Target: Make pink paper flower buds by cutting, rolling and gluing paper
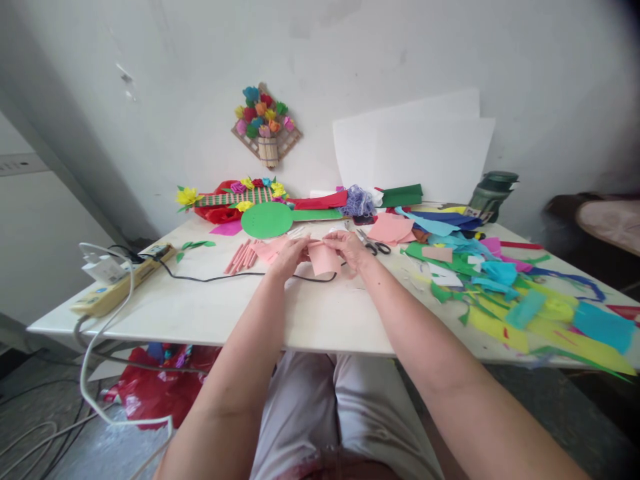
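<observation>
Between my two hands, above the white table, is a small piece of pink crepe paper (pixel 324 259) with its lower part hanging down. My left hand (pixel 293 255) pinches its left upper edge, and my right hand (pixel 349 247) pinches the right upper edge. The top edge looks folded or rolled at the fingertips. Left of my left hand lie several pink paper rolls (pixel 241 257), beside a flat pink paper sheet (pixel 269 249). Scissors with black handles (pixel 383 248) lie just right of my right hand. More pink sheets (pixel 391 228) are behind them.
A green paddle-shaped piece (pixel 267 221) lies behind my hands. Coloured paper scraps (pixel 500 287) cover the table's right side. A black cable (pixel 225 277) crosses the table from a power strip (pixel 103 297) on the left. A dark green bottle (pixel 493 195) stands at the back right.
</observation>
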Motion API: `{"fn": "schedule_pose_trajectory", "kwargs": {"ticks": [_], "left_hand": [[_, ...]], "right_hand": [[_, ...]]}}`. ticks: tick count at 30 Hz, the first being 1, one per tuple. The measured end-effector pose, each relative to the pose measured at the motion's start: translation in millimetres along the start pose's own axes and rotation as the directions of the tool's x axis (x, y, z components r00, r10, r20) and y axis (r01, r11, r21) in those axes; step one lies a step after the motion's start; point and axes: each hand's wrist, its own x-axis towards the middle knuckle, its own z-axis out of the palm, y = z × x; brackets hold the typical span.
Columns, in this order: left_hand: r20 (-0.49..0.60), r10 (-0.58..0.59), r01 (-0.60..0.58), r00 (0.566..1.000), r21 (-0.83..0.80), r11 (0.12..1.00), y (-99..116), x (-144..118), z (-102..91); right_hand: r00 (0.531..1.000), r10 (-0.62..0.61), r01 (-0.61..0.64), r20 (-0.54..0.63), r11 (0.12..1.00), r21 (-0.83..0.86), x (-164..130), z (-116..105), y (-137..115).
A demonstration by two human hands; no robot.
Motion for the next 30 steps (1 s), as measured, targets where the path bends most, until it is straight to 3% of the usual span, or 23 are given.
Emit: {"fn": "schedule_pose_trajectory", "kwargs": {"ticks": [4,13,22,30], "left_hand": [[-0.007,-0.010,0.010,1.000,0.006,1.000,-0.3,-0.7,-0.1],[-0.021,0.028,-0.022,0.999,0.228,0.973,8.1,-7.9,3.8],[-0.060,0.103,-0.068,0.993,0.422,0.904,0.8,-0.3,-2.1],[-0.085,0.090,-0.043,0.992,0.444,0.895,-0.4,1.9,-3.8]], "right_hand": [[1.000,0.000,0.001,0.022,0.999,-0.034,-1.1,1.5,0.9],[0.999,-0.028,0.029,0.015,0.995,-0.090,-0.3,1.2,1.9],[0.999,-0.037,0.036,-0.008,0.994,-0.100,-1.4,3.0,0.8],[0.998,-0.057,0.055,-0.008,0.990,-0.131,0.8,1.2,2.5]]}}
